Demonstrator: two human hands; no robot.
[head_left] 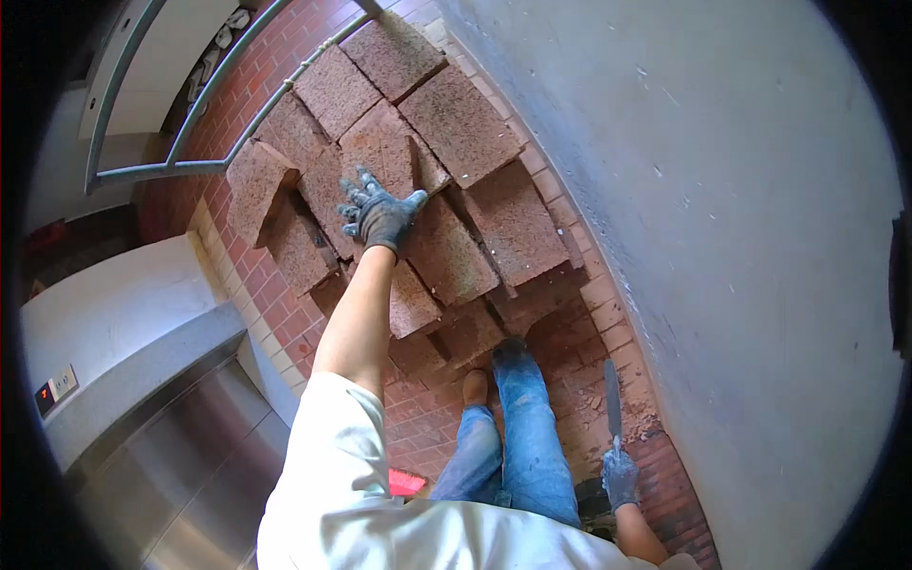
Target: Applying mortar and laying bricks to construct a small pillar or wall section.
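Left grip (378,217) flat on stacked stone slabs (446,190); railing (190,163) beside; right grip (619,478) around trowel (613,399).

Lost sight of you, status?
Left hand flat on slab stack. Right hand gripping trowel. Railing beside stack.

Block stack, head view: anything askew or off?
Yes. The reddish block stack is uneven: one block at its left edge leans tilted near the railing. Left hand rests on the stack; right hand holds a trowel. Debris lies along the wall base.
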